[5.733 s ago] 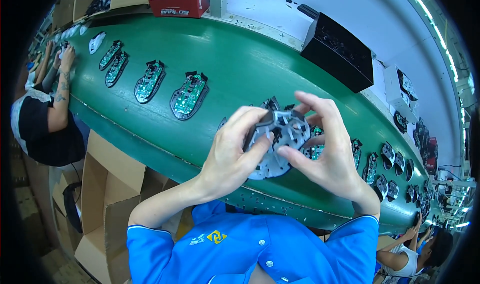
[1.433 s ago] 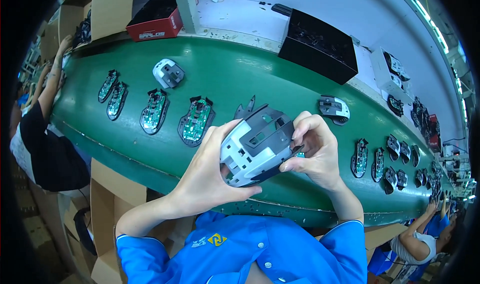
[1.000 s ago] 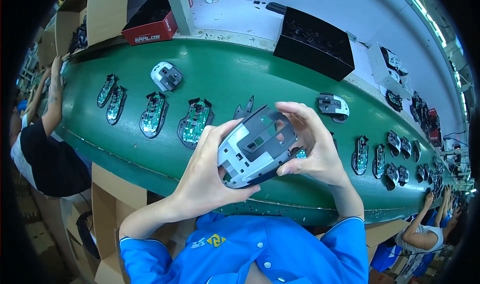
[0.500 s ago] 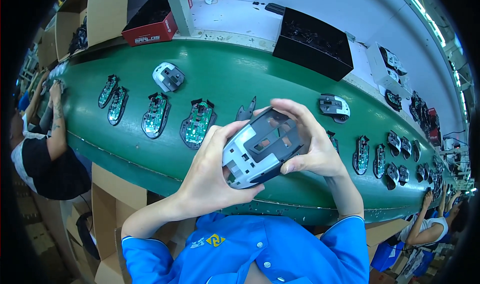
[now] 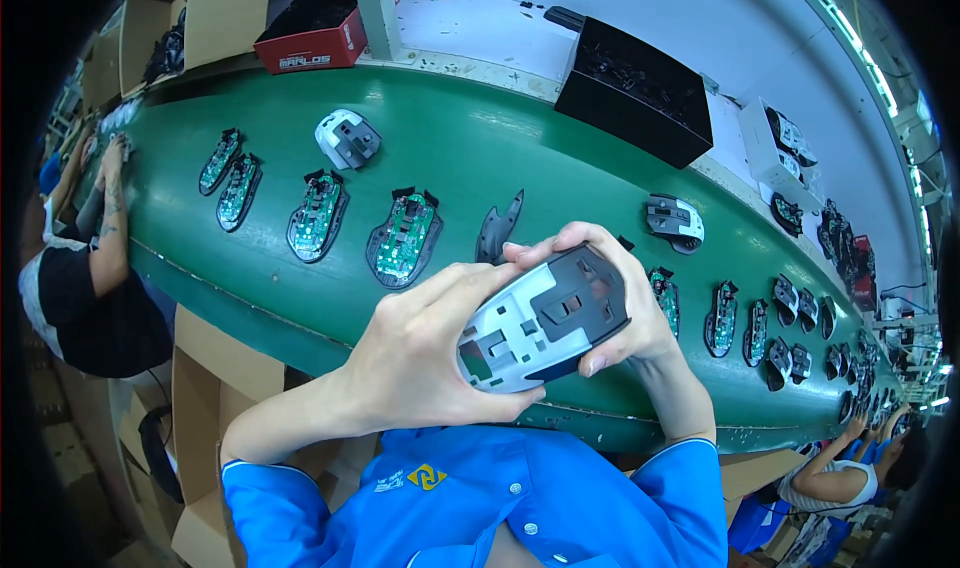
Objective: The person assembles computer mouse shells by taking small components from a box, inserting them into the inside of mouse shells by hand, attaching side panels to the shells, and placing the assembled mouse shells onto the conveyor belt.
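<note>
Turned since earlier: white-and-grey plastic mouse shell (image 5: pixel 548 318), clasped in half-curled left hand (image 5: pixel 428 340) and right hand (image 5: pixel 645 315). Still uncovered, left of shell: green circuit board (image 5: pixel 404 238).

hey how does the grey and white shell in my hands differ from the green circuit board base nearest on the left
The shell is white and dark grey; the base is mostly green inside a black rim. The shell is held tilted in your left hand and right hand; the base lies on the table. Both are longer than wide.
</note>
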`<action>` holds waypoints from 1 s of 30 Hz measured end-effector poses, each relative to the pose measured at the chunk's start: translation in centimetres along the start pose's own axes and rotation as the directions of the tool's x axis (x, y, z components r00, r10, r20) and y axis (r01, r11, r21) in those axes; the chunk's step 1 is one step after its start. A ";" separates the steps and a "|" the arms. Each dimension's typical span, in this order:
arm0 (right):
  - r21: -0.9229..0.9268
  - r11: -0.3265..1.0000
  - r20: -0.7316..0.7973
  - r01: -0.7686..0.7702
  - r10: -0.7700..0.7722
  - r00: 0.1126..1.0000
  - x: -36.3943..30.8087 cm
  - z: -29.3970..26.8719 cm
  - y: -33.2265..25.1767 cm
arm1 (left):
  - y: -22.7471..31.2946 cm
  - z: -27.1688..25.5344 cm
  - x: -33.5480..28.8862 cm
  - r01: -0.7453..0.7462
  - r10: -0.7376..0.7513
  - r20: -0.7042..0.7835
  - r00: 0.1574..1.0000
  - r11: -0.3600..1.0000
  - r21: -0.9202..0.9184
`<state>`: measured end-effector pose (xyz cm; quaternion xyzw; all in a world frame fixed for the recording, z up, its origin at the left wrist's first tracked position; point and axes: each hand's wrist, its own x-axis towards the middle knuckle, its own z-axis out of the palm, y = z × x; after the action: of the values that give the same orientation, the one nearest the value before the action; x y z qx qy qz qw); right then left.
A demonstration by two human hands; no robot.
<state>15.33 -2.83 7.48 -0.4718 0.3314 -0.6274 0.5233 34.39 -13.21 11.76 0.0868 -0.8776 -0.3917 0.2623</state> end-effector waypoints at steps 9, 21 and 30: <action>-0.035 0.989 -0.107 -0.145 0.141 0.984 0.2 -1.3 0.1 | -1.9 0.9 0.6 0.188 -0.173 0.163 0.971 0.979 -0.077; -0.809 0.546 -0.226 -0.216 0.051 0.973 4.8 -11.9 -10.0 | -5.2 0.9 0.5 0.537 -0.461 0.416 0.784 0.167 -0.827; -0.727 0.012 -0.687 -0.687 -0.028 0.726 14.5 -30.7 -7.0 | -8.8 -0.8 -1.2 0.417 -0.461 0.442 0.770 -0.163 -0.894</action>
<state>-15.97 -17.67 7.09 -0.4000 0.8905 -0.1920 0.1010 35.38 -19.24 5.28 0.1808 -0.2666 -0.9402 0.1104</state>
